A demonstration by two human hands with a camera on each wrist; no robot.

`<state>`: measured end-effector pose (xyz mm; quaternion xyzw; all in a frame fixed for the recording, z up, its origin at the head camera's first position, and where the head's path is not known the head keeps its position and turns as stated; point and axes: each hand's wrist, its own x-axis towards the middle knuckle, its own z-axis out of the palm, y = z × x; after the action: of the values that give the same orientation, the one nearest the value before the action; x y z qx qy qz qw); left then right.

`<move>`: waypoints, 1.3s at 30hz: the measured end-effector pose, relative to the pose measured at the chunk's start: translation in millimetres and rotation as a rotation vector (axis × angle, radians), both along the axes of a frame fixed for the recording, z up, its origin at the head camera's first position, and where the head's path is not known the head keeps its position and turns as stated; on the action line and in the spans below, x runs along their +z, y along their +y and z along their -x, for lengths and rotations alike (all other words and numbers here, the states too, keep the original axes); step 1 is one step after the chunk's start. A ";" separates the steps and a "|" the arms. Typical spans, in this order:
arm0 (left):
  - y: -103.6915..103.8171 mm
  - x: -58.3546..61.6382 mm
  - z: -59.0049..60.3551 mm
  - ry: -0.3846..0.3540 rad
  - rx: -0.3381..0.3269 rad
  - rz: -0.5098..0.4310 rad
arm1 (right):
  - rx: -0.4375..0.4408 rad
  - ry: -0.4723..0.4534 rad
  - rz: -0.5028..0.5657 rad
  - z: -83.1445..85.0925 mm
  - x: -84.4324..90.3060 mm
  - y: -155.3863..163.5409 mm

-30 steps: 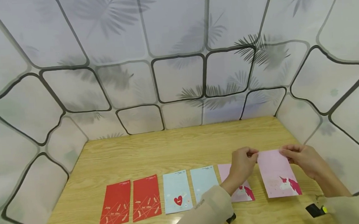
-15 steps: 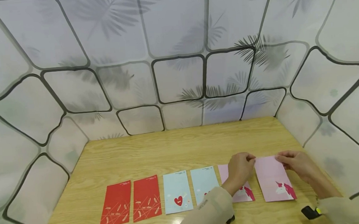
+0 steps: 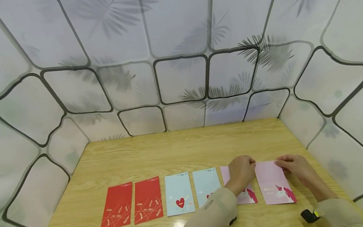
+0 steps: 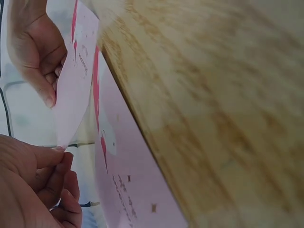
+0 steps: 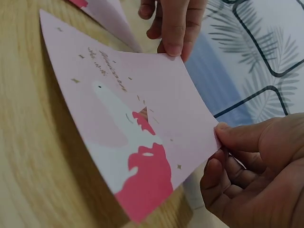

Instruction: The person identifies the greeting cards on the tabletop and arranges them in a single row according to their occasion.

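A pink card [image 3: 270,177] with a white and magenta unicorn is pinched at its far corners by both hands. My left hand [image 3: 241,170] has its left corner between thumb and fingers. At the right corner, my right hand [image 3: 297,168] pinches it the same way. In the right wrist view the unicorn card [image 5: 128,118] bows slightly, its far edge raised over the wood. A second pink unicorn card [image 3: 247,195] lies flat just left of it, partly covered by my left hand and wrist; the left wrist view shows this second card [image 4: 123,156] on the tabletop.
Two red cards [image 3: 116,206] [image 3: 148,200] lie at the left of the wooden table [image 3: 177,149]. Two light blue cards [image 3: 179,191] [image 3: 206,183] with red hearts lie in the middle, one partly behind my left sleeve. Patterned curtain walls [image 3: 182,78] enclose the back and sides.
Both hands have moved the held pink card leftward and lower, bringing it close beside the other pink card. The remaining cards have stayed in place.
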<state>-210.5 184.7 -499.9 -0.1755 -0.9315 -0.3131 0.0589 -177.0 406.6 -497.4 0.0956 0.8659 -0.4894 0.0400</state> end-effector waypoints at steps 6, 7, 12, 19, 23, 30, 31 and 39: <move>4.8 -8.1 2.1 0.002 0.004 0.099 | 0.012 0.027 -0.091 0.5 -7.5 -2.4; 5.3 -9.3 2.4 0.008 0.001 0.122 | 0.014 0.030 -0.103 0.8 -8.4 -2.8; 6.0 -11.4 3.3 0.040 -0.008 0.267 | 0.012 0.044 -0.143 1.4 -9.3 -6.3; 5.1 -12.2 3.0 0.035 -0.005 0.372 | 0.011 0.063 -0.192 2.1 -10.2 -9.1; 5.3 -12.7 2.5 0.011 -0.008 0.365 | 0.008 0.074 -0.209 2.3 -12.1 -9.8; 5.3 -13.5 0.8 0.023 -0.008 0.398 | -0.007 0.089 -0.278 3.8 -14.8 -14.3; 5.5 -13.4 0.5 0.029 -0.006 0.406 | -0.010 0.092 -0.288 3.8 -15.2 -15.0; 7.2 -7.2 -3.1 0.018 0.007 0.444 | -0.029 0.113 -0.349 5.2 -15.5 -18.2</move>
<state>-207.4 191.9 -507.1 -0.1840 -0.9776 -0.0987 0.0283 -182.2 388.4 -512.9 0.0859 0.9370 -0.3370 -0.0331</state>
